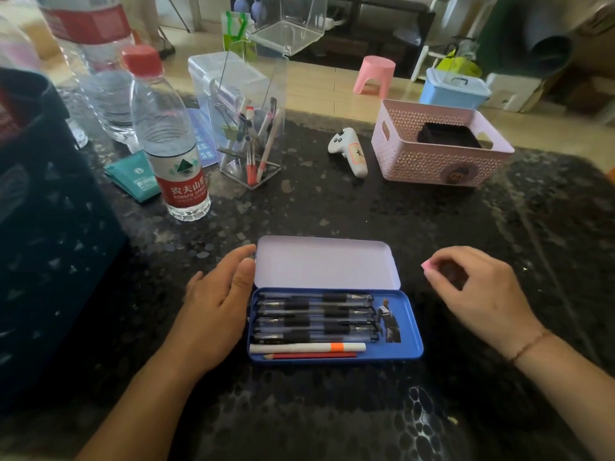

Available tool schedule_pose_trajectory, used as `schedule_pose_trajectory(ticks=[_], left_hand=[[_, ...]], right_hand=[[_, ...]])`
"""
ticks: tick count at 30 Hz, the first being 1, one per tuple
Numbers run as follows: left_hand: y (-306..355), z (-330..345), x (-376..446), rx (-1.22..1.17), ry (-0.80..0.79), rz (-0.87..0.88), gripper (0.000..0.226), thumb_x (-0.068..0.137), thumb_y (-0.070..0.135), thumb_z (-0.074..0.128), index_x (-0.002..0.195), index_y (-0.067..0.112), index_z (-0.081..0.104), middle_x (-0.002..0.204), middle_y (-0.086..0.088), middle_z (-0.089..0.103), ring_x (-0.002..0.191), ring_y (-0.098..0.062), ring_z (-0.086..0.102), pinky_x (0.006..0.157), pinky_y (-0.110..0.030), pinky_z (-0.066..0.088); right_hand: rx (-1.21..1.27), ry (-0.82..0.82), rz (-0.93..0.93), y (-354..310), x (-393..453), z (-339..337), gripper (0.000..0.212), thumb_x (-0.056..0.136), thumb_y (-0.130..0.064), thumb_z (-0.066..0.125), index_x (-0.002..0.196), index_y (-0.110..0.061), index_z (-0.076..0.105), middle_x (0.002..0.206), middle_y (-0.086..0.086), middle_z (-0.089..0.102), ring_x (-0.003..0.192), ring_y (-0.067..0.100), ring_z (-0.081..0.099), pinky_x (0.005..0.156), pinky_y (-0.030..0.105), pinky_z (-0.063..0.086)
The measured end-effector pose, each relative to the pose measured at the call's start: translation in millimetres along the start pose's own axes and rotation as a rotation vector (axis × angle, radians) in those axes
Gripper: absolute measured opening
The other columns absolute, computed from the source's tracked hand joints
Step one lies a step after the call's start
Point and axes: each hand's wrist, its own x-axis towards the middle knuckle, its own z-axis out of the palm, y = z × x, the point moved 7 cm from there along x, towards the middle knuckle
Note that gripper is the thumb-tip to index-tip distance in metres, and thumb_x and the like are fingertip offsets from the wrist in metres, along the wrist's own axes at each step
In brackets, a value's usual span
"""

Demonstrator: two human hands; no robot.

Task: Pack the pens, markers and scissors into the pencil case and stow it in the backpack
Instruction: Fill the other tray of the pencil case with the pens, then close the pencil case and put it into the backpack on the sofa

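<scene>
A blue tin pencil case (411,331) lies open in front of me, its pale lid (327,262) folded back flat. Inside lie several black-grip pens (316,316), a white marker with an orange band (307,347) and a red pencil (311,355). My left hand (216,311) rests open against the case's left edge, fingers touching the lid's corner. My right hand (479,287) hovers to the right of the case, fingers curled and empty. A clear pen holder (251,128) behind holds more pens and clips. The dark backpack (43,234) stands at the left.
Water bottles (169,141) stand at the back left beside a teal packet (134,178). A white controller (349,151) and a pink basket (439,161) sit at the back right. The tabletop (332,410) is dark and speckled.
</scene>
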Motion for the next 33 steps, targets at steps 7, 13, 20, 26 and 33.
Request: schedule_pose_trajectory(ticks=[7,13,20,26,33], left_hand=[[-0.9,0.6,0.6,-0.018,-0.003,-0.015,0.03,0.089,0.071,0.018,0.112,0.074,0.036,0.117,0.029,0.059,0.12,-0.007,0.053,0.11,-0.055,0.028],[-1.5,1.5,-0.1,-0.036,-0.016,-0.028,0.043,0.084,0.078,0.018,0.119,0.066,0.039,0.12,0.024,0.06,0.122,-0.007,0.051,0.111,-0.054,0.026],[2.6,-5.6,-0.6,-0.27,0.077,-0.11,0.081,0.075,0.086,0.021,0.131,0.036,0.05,0.109,0.019,0.067,0.1,0.016,0.056,0.095,-0.017,0.04],[12.2,-24.0,-12.9,-0.528,0.19,-0.205,0.068,0.082,0.077,0.032,0.117,0.026,0.06,0.095,-0.001,0.076,0.097,-0.014,0.069,0.102,-0.05,0.04],[16.1,-24.9,-41.3,-0.124,-0.013,-0.23,0.046,0.07,0.052,0.054,0.113,0.035,0.059,0.073,0.013,0.074,0.076,0.016,0.061,0.07,0.001,0.037]], right_hand=[[-0.101,-0.114,-0.153,-60.9,-46.6,20.2,0.01,0.078,-0.04,0.07,0.077,-0.031,0.066,0.078,-0.016,0.066,0.07,0.006,0.053,0.057,0.026,0.048],[-0.15,-0.118,-0.173,-53.7,-42.0,27.9,0.021,0.084,-0.047,0.06,0.079,-0.028,0.067,0.079,-0.011,0.064,0.071,0.009,0.052,0.058,0.026,0.046],[0.601,-0.2,0.524,-7.6,-17.0,32.5,0.045,0.094,-0.047,0.045,0.134,-0.026,0.052,0.121,-0.011,0.062,0.116,0.008,0.055,0.095,0.03,0.045],[0.802,-0.184,0.619,-20.2,-34.0,10.8,0.063,0.087,-0.066,0.026,0.138,-0.035,0.045,0.122,-0.019,0.062,0.124,0.009,0.049,0.108,0.042,0.036],[0.805,-0.313,0.629,-28.3,-82.9,7.6,0.048,0.069,-0.061,0.048,0.11,-0.039,0.06,0.102,-0.022,0.072,0.105,-0.009,0.059,0.091,0.015,0.04]])
